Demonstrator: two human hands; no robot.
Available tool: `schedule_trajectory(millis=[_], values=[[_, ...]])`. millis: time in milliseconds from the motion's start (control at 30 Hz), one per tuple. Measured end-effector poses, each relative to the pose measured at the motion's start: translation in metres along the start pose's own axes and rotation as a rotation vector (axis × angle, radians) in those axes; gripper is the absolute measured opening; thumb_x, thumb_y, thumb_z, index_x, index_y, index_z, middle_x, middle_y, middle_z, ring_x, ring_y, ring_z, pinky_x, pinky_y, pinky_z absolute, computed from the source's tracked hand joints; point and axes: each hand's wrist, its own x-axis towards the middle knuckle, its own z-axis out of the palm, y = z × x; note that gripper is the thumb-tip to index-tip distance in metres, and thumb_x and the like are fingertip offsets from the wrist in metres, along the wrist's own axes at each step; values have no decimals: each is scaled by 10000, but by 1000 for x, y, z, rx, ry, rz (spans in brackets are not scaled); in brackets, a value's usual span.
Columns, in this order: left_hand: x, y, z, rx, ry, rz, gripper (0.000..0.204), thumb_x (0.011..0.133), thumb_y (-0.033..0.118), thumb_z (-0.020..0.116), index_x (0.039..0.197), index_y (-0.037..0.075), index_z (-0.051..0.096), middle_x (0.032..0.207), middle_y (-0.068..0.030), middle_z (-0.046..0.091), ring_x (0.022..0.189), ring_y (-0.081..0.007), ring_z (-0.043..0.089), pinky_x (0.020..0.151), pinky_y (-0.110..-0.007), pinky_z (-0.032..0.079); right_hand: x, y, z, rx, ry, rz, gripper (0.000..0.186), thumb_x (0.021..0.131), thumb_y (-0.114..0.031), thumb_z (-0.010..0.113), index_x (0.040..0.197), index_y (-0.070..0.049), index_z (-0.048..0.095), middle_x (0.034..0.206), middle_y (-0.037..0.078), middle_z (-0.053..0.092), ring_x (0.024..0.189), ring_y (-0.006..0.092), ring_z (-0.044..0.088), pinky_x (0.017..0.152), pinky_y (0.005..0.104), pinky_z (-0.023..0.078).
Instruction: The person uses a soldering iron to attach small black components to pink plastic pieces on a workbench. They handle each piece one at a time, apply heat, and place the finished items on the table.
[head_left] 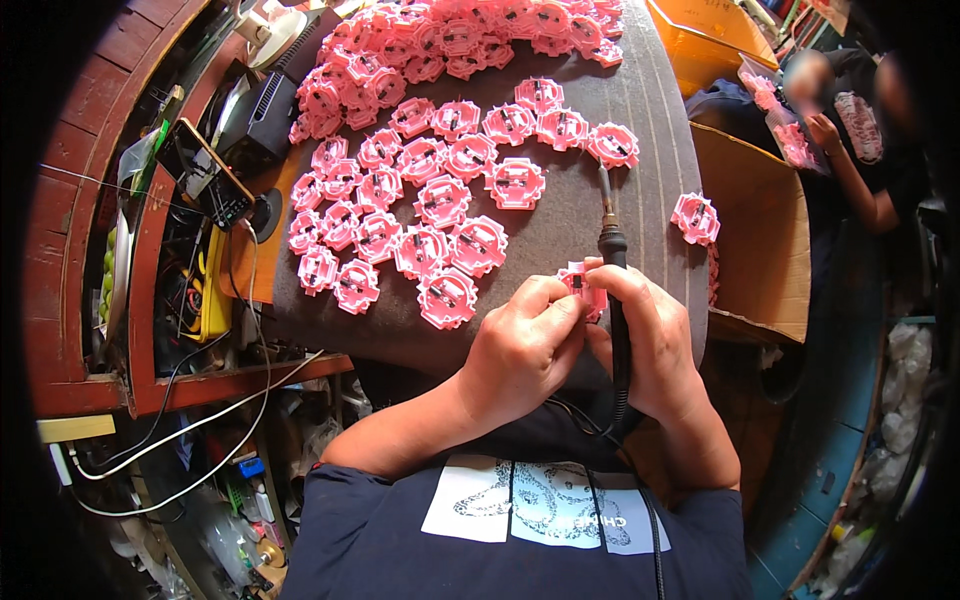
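A person's left hand (528, 335) pinches a pink plastic housing (594, 302) over the near edge of a dark table (560, 225) scattered with similar housings (478, 245); the right hand (655, 325) grasps the same piece and also holds a soldering iron (618, 330). At right, an open cardboard box (765, 250) shows pink pieces beside the table; at left, a yellow bin (215, 300) contains tangled cables (186, 290).
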Motion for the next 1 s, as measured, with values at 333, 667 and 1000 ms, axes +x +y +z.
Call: schedule_trajectory(millis=[333,667,1000], values=[[-42,7,-83,478,4,-229,343,772,8,859,1088,33,729,1108,-121,645,789,-286,728,664,-387,598,-12,7,-15,-274,164,170,555,840,42,792,1349,-14,578,1283,228,701,1144,415,719,982,445,564],[-45,7,-53,213,-22,-97,329,789,-57,819,1086,20,699,1133,-156,638,911,-320,724,755,-398,611,-28,-6,11,101,153,-106,488,862,-4,816,1295,-37,592,1092,185,707,811,340,706,698,423,583],[-17,4,-23,32,-132,9,333,809,-80,758,1113,-6,641,1139,-174,626,960,-368,704,799,-435,610,-31,-6,14,-34,103,-110,497,863,82,795,1287,-43,570,1033,179,669,825,337,695,700,409,588]])
